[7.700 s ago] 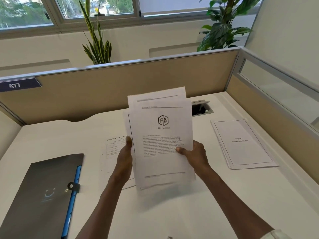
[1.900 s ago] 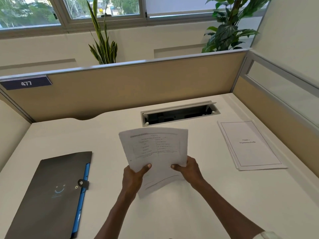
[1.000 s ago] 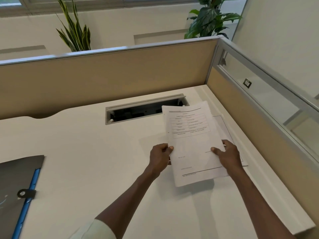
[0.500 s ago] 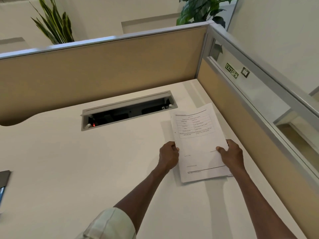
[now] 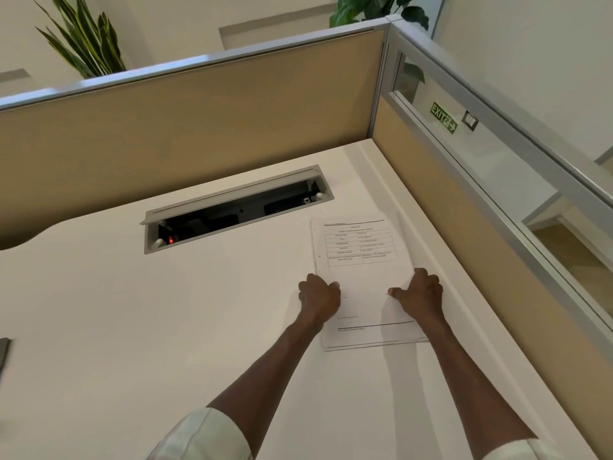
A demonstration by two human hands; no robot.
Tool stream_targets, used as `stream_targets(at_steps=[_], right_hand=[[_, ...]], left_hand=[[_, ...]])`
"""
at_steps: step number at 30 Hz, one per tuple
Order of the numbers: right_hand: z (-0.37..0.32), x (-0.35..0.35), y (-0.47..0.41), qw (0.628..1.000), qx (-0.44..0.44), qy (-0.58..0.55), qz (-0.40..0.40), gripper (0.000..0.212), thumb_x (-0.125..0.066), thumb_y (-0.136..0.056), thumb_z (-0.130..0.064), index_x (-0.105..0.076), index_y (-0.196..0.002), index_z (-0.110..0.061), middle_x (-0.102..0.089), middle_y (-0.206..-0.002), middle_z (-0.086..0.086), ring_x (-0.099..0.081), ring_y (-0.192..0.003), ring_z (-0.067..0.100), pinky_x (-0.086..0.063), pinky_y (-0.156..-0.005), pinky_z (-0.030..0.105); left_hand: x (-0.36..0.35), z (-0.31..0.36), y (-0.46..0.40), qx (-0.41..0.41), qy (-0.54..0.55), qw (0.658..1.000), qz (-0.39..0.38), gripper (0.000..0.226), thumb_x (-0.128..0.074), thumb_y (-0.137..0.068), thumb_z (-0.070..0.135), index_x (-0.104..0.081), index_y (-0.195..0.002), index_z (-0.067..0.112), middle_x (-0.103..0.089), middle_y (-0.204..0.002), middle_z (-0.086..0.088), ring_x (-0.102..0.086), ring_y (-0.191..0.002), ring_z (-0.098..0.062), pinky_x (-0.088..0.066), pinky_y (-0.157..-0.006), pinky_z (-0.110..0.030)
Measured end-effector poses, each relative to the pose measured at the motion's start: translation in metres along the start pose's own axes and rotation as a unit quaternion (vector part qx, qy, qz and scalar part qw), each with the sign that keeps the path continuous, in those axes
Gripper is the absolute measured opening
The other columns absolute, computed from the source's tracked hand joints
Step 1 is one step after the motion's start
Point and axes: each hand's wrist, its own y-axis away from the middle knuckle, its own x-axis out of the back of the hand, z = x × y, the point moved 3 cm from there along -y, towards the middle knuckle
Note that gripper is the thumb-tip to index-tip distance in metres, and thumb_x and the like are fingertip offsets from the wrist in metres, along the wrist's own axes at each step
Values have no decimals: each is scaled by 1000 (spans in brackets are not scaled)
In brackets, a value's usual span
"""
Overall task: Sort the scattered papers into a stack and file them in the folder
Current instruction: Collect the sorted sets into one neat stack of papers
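Two hands lay on one stack of papers point(image 5: 361, 277), itself flat on the white desk point(image 5: 166, 310).

Left hand point(image 5: 319, 298): set at the stack's left edge, about halfway along it; fingers curled, thumb on the top sheet. Whether the fingers reached under the sheets could not be told.

Right hand point(image 5: 421, 293): set at the stack's right edge, level with the left hand; thumb spread across the top sheet, fingers bent down over the edge. A grip beneath the paper could not be told either.

Stack of papers: between the two hands, running from just beyond the fingertips back to under the wrists. Top sheet printed with a small table beyond the hands and a ruled line near the wrists; the text was too small to read. Edges of lower sheets showed at the near end, slightly out of line.

Cable slot point(image 5: 237, 210): long opening in the desk, beyond and to the left of the left hand, lid tipped up, a small red light inside.

Partition point(image 5: 199, 111): tan panel with a grey rail, well beyond both hands; a second panel point(image 5: 464, 227) with a glass strip ran just right of the right hand.

Exit sign point(image 5: 443, 117): green, seen through the glass, beyond the right hand.

Plants: one spiky point(image 5: 83, 38), one broad-leaved point(image 5: 371, 8), behind the far partition.

Dark object point(image 5: 3, 355): at the frame's edge, far left of the left hand; only a sliver showed.
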Motion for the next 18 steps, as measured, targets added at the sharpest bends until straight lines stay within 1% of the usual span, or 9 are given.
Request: stream_targets(at_steps=[2, 5, 7, 8, 10, 12, 13, 16, 18], right_hand=[[-8, -6, 7, 1000, 4, 3, -7, 72, -79, -78, -27, -41, -127, 8, -48, -127, 28, -44, -120, 41, -35, -102, 41], [-18, -12, 17, 1000, 8, -6, -12, 67, -76, -80, -25, -39, -126, 8, -51, -127, 23, -48, -120, 39, -41, -97, 39], [-22, -16, 25, 999, 3, -40, -11, 62, -72, -81, -18, -38, -127, 5, -55, -126, 22, -53, -119, 38, -44, -93, 39], [-22, -19, 29, 998, -1, -57, -16, 60, -71, -81, -16, -38, -127, 3, -57, -125, 21, -55, -117, 38, -46, -91, 38], [-21, -27, 40, 996, -9, -84, -35, 55, -74, -78, -14, -46, -123, 1, -62, -120, 19, -60, -111, 35, -47, -87, 34], [-21, -35, 51, 991, -13, -120, -57, 43, -76, -76, -13, -58, -114, -3, -67, -113, 14, -63, -102, 31, -49, -83, 32], [-20, -39, 58, 987, -12, -146, -68, 37, -75, -76, -11, -61, -109, -5, -69, -110, 13, -64, -99, 29, -51, -83, 32], [-24, -47, 85, 969, 15, -223, -101, 31, -73, -78, -6, -64, -106, -10, -71, -108, 9, -64, -91, 24, -50, -80, 28], [-23, -48, 94, 959, 30, -252, -124, 31, -73, -79, -7, -65, -108, -13, -71, -107, 4, -65, -90, 19, -49, -75, 24]], left_hand=[[10, -7, 2, 15, 1, 1000, 4, 48, -55, -98, 31, -46, -135, 1, -47, -141, -17, -50, -127, -34, -45, -94, -37], [24, -22, 9, 9, 21, 1000, -1, 37, -53, -97, 27, -55, -121, -1, -58, -128, -16, -55, -101, -27, -41, -72, -28], [33, -34, 15, 9, 34, 999, -8, 34, -54, -96, 25, -59, -116, -2, -63, -120, -15, -55, -93, -25, -38, -62, -26], [38, -40, 18, 11, 39, 999, -9, 34, -54, -96, 25, -59, -115, -2, -64, -117, -14, -56, -93, -26, -38, -60, -26], [50, -55, 24, 13, 49, 999, -6, 28, -55, -95, 24, -61, -106, -1, -64, -108, -12, -59, -93, -27, -39, -65, -27], [63, -69, 27, 15, 70, 997, -8, 20, -56, -95, 21, -56, -85, 4, -59, -88, -8, -54, -80, -25, -38, -68, -28], [69, -75, 28, 17, 86, 996, -12, 22, -56, -95, 19, -51, -77, 7, -53, -80, -7, -48, -74, -24, -36, -67, -30], [92, -97, 37, 22, 149, 988, -27, 20, -61, -95, 17, -52, -80, 6, -47, -78, -12, -44, -75, -23, -38, -68, -33], [105, -106, 40, 19, 167, 985, -30, 28, -70, -91, 27, -54, -78, 8, -50, -76, -9, -47, -74, -22, -41, -70, -34]])
